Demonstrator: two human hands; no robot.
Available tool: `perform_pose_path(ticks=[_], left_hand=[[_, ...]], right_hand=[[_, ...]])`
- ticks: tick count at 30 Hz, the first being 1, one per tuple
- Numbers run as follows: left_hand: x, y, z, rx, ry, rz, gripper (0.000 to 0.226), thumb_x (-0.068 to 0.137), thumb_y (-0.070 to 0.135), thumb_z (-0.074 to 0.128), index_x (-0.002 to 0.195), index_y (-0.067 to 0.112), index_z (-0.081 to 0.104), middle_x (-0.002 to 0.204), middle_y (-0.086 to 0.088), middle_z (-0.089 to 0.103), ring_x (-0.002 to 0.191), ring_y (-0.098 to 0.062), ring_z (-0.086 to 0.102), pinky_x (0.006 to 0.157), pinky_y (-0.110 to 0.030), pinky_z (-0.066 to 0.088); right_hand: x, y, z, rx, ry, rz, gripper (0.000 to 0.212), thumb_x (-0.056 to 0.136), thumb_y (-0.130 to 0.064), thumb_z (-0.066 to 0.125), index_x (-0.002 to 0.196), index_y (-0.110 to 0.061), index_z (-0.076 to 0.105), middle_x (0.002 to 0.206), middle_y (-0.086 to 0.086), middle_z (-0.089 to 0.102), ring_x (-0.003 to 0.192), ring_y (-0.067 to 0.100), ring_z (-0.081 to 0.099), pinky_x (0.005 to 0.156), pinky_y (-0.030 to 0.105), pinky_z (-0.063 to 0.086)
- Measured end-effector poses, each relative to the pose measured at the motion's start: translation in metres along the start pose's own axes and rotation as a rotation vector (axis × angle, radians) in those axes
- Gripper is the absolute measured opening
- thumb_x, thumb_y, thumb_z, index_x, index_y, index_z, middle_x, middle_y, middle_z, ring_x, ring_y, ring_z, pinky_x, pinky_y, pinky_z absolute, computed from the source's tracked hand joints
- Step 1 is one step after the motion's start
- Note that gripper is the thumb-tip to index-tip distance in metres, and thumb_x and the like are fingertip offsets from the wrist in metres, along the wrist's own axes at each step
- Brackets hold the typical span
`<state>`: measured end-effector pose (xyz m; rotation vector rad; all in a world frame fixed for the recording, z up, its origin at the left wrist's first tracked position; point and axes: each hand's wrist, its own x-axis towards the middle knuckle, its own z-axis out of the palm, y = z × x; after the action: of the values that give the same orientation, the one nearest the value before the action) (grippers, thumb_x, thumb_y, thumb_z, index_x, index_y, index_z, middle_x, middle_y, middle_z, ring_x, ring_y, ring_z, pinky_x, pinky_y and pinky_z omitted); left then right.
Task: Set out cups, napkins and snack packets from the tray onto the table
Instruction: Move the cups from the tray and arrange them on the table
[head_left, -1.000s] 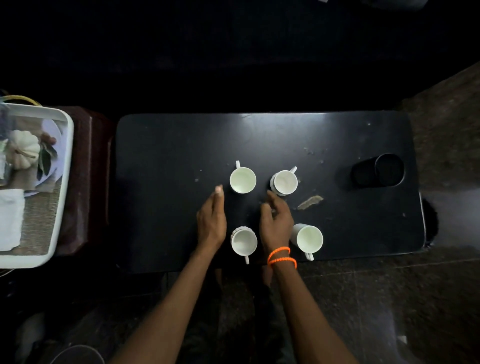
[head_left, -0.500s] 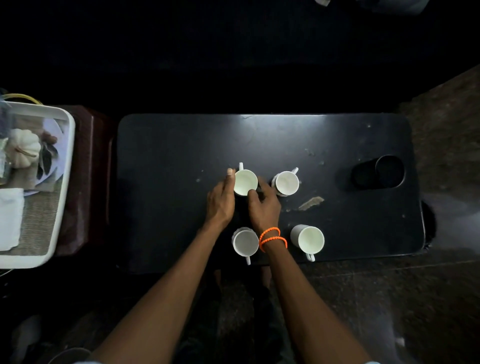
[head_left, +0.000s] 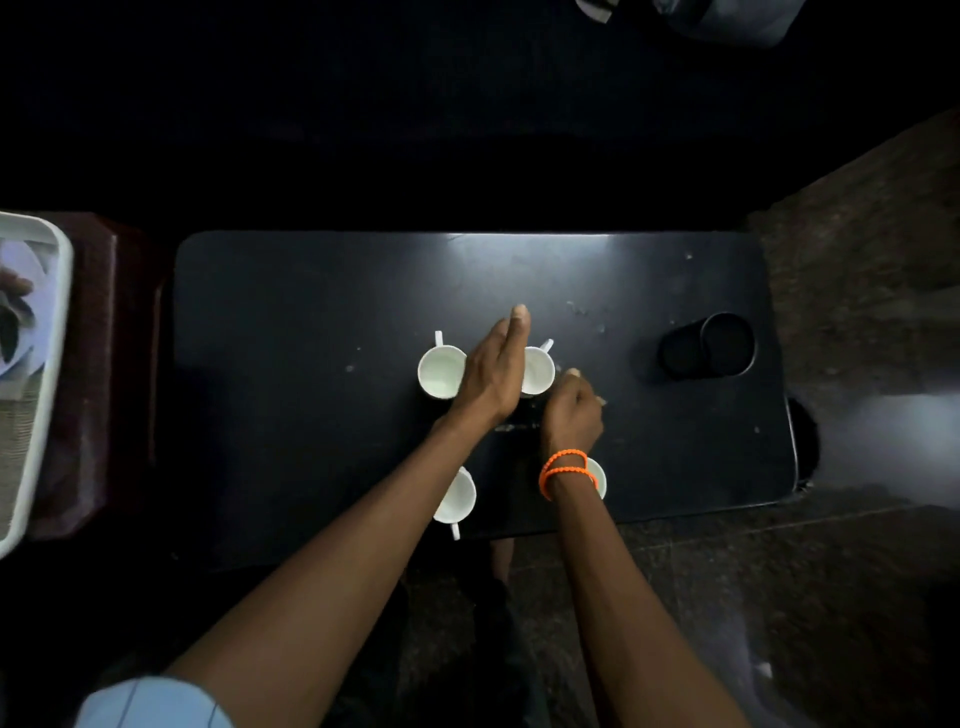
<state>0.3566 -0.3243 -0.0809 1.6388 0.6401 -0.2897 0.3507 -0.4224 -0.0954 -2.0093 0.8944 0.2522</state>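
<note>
Here the flat, spread left hand (head_left: 493, 371) overlaps one cup (head_left: 537, 370); the curled right hand (head_left: 571, 415) lies beside it.

Glossy white cups (head_left: 441, 371) — perhaps ceramic — on a smooth, faintly sheened dark table (head_left: 311, 322).

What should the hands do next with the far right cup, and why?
Probably nudge the far right cup into line. The left hand lies flat beside it, the right hand is at its near side, and the four cups form a rough square.
</note>
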Motion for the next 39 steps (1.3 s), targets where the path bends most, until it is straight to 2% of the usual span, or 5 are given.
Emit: perform_pose_path(ticks=[5, 13, 27, 32, 39], left_hand=[[0.004, 0.004, 0.02, 0.036, -0.041, -0.117, 0.082, 0.099, 0.072, 0.013, 0.124, 0.014, 0.065, 0.131, -0.012, 0.067, 0.125, -0.033, 0.058, 0.108, -0.044, 0.042], [-0.004, 0.006, 0.033, -0.218, 0.091, -0.354, 0.088, 0.089, 0.083, 0.02, 0.112, 0.018, 0.075, 0.114, -0.014, 0.074, 0.106, -0.036, 0.069, 0.097, -0.054, 0.055], [-0.009, 0.009, 0.04, -0.195, 0.126, -0.291, 0.099, 0.078, 0.089, 0.012, 0.117, 0.023, 0.074, 0.12, -0.01, 0.074, 0.114, -0.028, 0.066, 0.105, -0.049, 0.049], [-0.031, -0.011, 0.051, -0.239, 0.221, -0.252, 0.084, 0.093, 0.076, 0.022, 0.13, 0.015, 0.066, 0.137, -0.013, 0.066, 0.129, -0.033, 0.058, 0.113, -0.051, 0.042], [-0.098, -0.054, 0.09, -0.213, 0.185, -0.401, 0.066, 0.104, 0.06, 0.026, 0.143, 0.019, 0.058, 0.151, -0.007, 0.056, 0.142, -0.023, 0.048, 0.108, -0.027, 0.032]], right_hand=[[0.02, -0.007, 0.001, 0.214, -0.125, 0.144, 0.051, 0.1, -0.05, 0.038, 0.101, -0.015, 0.075, 0.114, 0.006, 0.076, 0.113, 0.026, 0.067, 0.107, 0.047, 0.047], [0.042, -0.012, -0.007, 0.359, -0.288, 0.085, 0.05, 0.104, -0.049, 0.036, 0.113, -0.012, 0.069, 0.109, 0.006, 0.075, 0.107, 0.021, 0.07, 0.107, 0.045, 0.049], [0.055, -0.011, -0.013, 0.266, -0.377, 0.01, 0.04, 0.1, -0.05, 0.045, 0.099, -0.022, 0.073, 0.113, 0.003, 0.076, 0.11, 0.02, 0.069, 0.108, 0.048, 0.048], [0.042, 0.01, -0.039, -0.033, -0.218, -0.183, 0.041, 0.095, -0.035, 0.064, 0.129, -0.013, 0.067, 0.13, 0.005, 0.069, 0.122, 0.018, 0.063, 0.109, 0.034, 0.047], [0.01, 0.07, -0.085, -0.122, -0.019, -0.054, 0.029, 0.099, -0.03, 0.056, 0.113, -0.014, 0.075, 0.118, 0.007, 0.074, 0.113, 0.025, 0.065, 0.091, 0.025, 0.042]])
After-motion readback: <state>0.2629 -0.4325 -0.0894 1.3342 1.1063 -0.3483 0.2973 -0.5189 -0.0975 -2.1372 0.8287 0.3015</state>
